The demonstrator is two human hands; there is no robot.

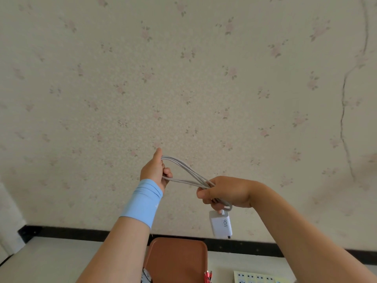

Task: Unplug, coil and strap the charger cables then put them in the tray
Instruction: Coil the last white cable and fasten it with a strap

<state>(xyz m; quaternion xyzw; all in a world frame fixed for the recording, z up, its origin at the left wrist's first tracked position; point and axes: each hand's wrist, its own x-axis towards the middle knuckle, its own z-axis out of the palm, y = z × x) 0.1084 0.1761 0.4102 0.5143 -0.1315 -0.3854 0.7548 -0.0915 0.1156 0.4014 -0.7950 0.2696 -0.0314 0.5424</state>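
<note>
Here, in the lower middle of the frame, we see the pale grey charger cable (186, 174) gathered into several long loops and stretched in the air between two hands. The loops run from upper left down to lower right, well above the table.

The left hand (155, 170) holds the far end of the loops: its fingers are curled round the strands and its thumb points upward. The right hand (226, 193) grips the other end, thumb and fingers closed round the bunched strands. A short bend of cable comes out just beneath it.

From that bend hangs the white square charger brick (220, 224), tilted and marked 90W, with a small dark part at its lower corner. It dangles clear of the table, above and just right of the tray.

A light blue stretch band (142, 203) wraps the left wrist.

At the bottom centre lies the brown rectangular tray with rounded corners (177, 258), partly hidden by the left forearm. At its lower right corner we make out some red cable ends (208, 277); whether they lie inside it we cannot tell. Further right, at the bottom edge, sits a pale socket strip (255, 279).

These rest on a pale table (51, 254) with a black strip (81, 233) along its far edge. Behind it is cream wallpaper with faded flowers (183, 78), and a dark crack (344, 119) runs down the right side.
</note>
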